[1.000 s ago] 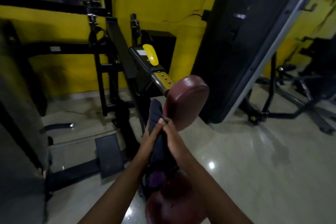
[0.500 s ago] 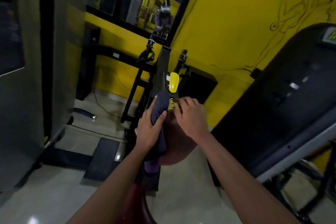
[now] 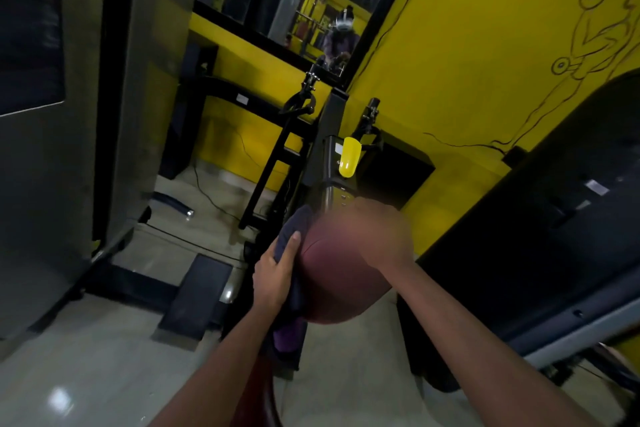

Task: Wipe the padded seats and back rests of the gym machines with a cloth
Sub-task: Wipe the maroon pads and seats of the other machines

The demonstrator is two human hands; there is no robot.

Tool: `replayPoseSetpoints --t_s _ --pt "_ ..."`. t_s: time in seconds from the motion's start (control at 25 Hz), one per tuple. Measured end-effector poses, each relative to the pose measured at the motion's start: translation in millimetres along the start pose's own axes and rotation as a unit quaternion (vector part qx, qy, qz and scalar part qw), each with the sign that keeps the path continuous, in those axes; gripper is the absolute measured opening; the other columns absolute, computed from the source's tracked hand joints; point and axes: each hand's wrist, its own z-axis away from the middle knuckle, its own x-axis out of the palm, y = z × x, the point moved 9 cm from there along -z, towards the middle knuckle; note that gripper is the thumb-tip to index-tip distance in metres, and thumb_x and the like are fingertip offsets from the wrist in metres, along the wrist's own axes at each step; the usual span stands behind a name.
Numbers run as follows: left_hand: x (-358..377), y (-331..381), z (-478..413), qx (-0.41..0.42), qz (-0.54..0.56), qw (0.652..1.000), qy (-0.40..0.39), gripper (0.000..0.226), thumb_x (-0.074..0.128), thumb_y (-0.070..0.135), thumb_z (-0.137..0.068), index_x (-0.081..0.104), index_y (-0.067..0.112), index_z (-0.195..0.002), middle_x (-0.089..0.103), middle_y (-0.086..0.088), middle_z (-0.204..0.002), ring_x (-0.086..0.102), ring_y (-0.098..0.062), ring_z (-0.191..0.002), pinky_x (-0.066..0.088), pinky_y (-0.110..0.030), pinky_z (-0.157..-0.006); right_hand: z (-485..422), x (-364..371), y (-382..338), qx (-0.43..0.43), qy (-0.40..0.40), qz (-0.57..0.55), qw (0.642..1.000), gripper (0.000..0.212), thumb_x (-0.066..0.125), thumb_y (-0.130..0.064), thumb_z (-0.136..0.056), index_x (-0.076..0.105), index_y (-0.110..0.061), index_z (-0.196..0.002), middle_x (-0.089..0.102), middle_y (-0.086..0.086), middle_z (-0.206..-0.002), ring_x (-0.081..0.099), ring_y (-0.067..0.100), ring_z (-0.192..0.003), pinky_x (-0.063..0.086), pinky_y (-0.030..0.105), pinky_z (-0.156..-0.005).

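Observation:
A maroon padded back rest [image 3: 332,281] of a black gym machine stands tilted in the middle of the head view. My left hand [image 3: 275,276] presses a dark cloth [image 3: 292,227] against the pad's left side, fingers closed on the cloth. My right hand [image 3: 382,236] lies blurred on the pad's upper right part, fingers spread over it. A darker maroon seat pad [image 3: 258,388] shows partly between my forearms, mostly hidden. A yellow adjustment lever [image 3: 349,156] sits on the machine's post just above the pad.
A tall grey weight-stack housing [image 3: 62,135] stands close on the left. A black footplate [image 3: 195,295] lies on the glossy floor. Another black machine shroud [image 3: 540,239] crowds the right. A yellow wall with a mirror is behind.
My right hand has slid from the pad's top middle to its upper right. The left hand with the cloth has shifted lower along the pad's left edge. The camera moved closer.

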Motion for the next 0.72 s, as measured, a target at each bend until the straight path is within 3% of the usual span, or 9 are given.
replayPoseSetpoints --t_s 0.08,0.28,0.4,0.52,0.6,0.72 --pt "-0.3 -5.7 2.1 -0.027 -0.012 0.999 -0.010 0.088 0.041 0.085 -0.057 0.060 0.029 -0.122 0.065 -0.006 -0.119 0.056 -0.027 -0.116 0.042 -0.049 -0.101 0.4 0.0 1.1 0.000 0.001 0.012 1.000 0.036 0.038 -0.038 -0.087 0.065 -0.015 -0.084 0.069 0.005 -0.079 0.064 0.027 -0.073 0.051 0.039 -0.062" --pt "16.3 70.7 8.3 0.130 -0.040 0.990 -0.041 0.061 0.040 0.073 -0.070 0.061 0.039 -0.116 0.063 0.015 -0.112 0.055 -0.006 -0.109 0.042 -0.029 -0.095 -1.5 1.2 4.4 0.012 0.022 0.046 0.999 0.044 0.031 -0.043 -0.079 0.064 -0.015 -0.085 0.070 0.013 -0.086 0.063 0.038 -0.082 0.050 0.042 -0.066" --pt "10.6 39.3 -3.3 0.077 0.021 0.996 -0.044 0.038 0.049 0.071 -0.069 0.065 0.047 -0.093 0.068 0.015 -0.101 0.061 -0.009 -0.105 0.047 -0.035 -0.094 -0.7 1.1 3.3 0.011 0.017 0.037 0.999 0.045 0.031 -0.043 -0.080 0.067 -0.017 -0.088 0.071 0.009 -0.087 0.064 0.033 -0.080 0.050 0.040 -0.065" --pt "-1.1 -9.5 -14.9 -0.010 0.089 0.996 -0.021 0.025 0.059 0.054 -0.082 0.067 0.034 -0.093 0.070 0.001 -0.097 0.064 -0.019 -0.102 0.049 -0.039 -0.092 -0.5 0.1 2.2 0.014 0.020 0.014 1.000 0.045 0.032 -0.041 -0.081 0.069 -0.018 -0.089 0.071 0.005 -0.084 0.065 0.027 -0.075 0.051 0.037 -0.062" --pt "2.1 -43.8 -17.9 -0.070 0.136 0.988 -0.028 0.033 0.058 0.047 -0.087 0.064 0.022 -0.106 0.067 -0.004 -0.107 0.061 -0.020 -0.105 0.045 -0.036 -0.095 0.8 -2.2 2.9 0.019 0.024 0.009 1.000 0.042 0.035 -0.040 -0.083 0.070 -0.017 -0.088 0.071 0.004 -0.081 0.064 0.024 -0.073 0.048 0.031 -0.059" --pt "24.5 -145.7 -36.7 -0.203 0.237 0.949 -0.055 0.097 0.068 0.078 -0.054 0.056 0.018 -0.129 0.062 -0.011 -0.125 0.060 -0.027 -0.113 0.041 -0.048 -0.105 1.2 -2.2 2.1 0.019 0.026 0.009 0.999 0.039 0.038 -0.038 -0.086 0.071 -0.016 -0.090 0.071 0.004 -0.079 0.064 0.022 -0.071 0.047 0.029 -0.058"
